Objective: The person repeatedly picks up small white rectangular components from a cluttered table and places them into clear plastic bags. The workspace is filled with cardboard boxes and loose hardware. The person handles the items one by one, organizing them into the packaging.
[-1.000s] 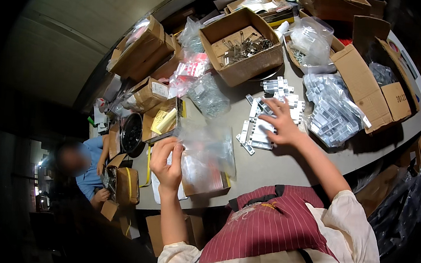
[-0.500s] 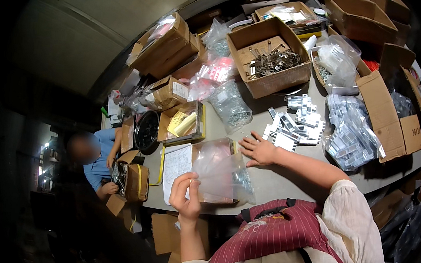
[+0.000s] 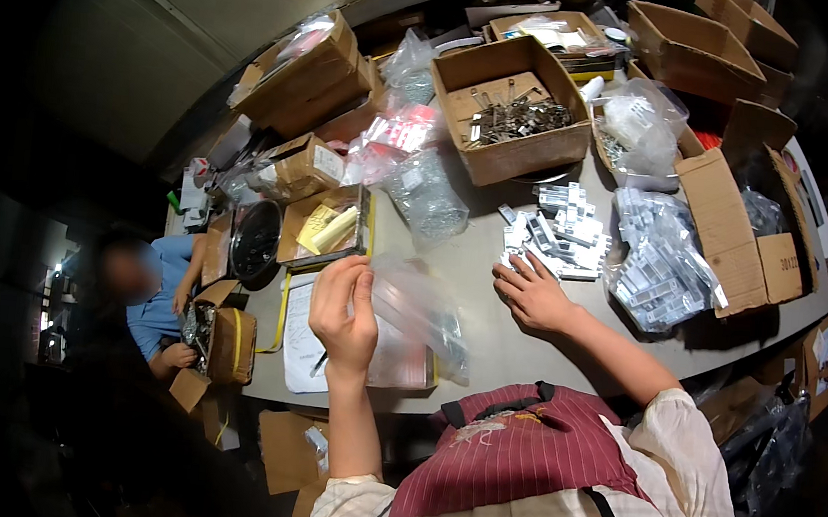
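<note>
A clear plastic bag (image 3: 424,311) hangs from my left hand (image 3: 345,314), pinched between thumb and fingers. Blurred by motion, its lower part spreads over an open shallow box (image 3: 395,363) near the table's front edge. My right hand (image 3: 537,294) is palm down on the table with its fingers spread, holding nothing. Its fingertips reach the near left edge of a pile of small white and grey rectangular parts (image 3: 559,234); I cannot tell whether they touch. To the right of the pile lies a clear bag (image 3: 664,266) full of similar parts.
Behind the pile stands a cardboard box (image 3: 506,163) of small metal pieces. A bag of small parts (image 3: 427,196) lies left of it. A written sheet (image 3: 300,347) with a pen lies by my left hand. At far left, a co-worker in a blue shirt (image 3: 158,310) handles a carton (image 3: 232,346).
My right hand has slid right across the table to the pile's edge. My left hand has risen, drawing the plastic bag up with it. The whole view has shifted slightly.
</note>
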### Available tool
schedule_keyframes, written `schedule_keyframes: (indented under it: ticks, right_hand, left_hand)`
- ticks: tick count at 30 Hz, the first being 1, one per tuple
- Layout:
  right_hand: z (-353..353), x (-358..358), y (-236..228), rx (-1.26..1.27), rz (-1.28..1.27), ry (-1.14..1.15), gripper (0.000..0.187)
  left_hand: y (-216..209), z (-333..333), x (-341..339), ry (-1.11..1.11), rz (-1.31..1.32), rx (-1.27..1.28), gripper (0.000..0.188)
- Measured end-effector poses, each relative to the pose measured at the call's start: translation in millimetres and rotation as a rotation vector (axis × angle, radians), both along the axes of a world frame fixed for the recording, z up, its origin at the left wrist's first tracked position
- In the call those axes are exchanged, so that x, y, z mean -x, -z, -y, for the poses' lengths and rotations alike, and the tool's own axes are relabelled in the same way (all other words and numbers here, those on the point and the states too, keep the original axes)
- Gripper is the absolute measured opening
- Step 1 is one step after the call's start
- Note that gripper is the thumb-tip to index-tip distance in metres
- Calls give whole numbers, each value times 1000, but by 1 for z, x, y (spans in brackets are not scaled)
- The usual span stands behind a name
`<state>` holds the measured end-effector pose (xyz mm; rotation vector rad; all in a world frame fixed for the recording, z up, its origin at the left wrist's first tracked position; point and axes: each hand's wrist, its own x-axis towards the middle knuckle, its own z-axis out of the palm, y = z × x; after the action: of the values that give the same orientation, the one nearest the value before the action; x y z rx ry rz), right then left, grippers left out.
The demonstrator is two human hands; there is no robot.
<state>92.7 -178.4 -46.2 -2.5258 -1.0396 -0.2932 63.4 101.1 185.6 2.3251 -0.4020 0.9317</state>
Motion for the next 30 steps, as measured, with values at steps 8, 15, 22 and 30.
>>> schedule_keyframes:
  ticks: [8, 15, 22, 30]
  right_hand:
    - [35, 45, -72, -413, -145, -91, 19]
    - [94, 127, -288, -975, 254, -727, 23]
    - [103, 195, -333, -1285, 762, -1356, 13]
    - [86, 189, -365, -1383, 777, -1345, 17]
  left_hand:
    - [6, 7, 20, 135, -139, -31, 8]
    - [-12, 17, 52, 67, -39, 33, 10]
    - [-5, 52, 81, 252, -17, -81, 12]
    - [126, 118, 14, 421, -377, -187, 11]
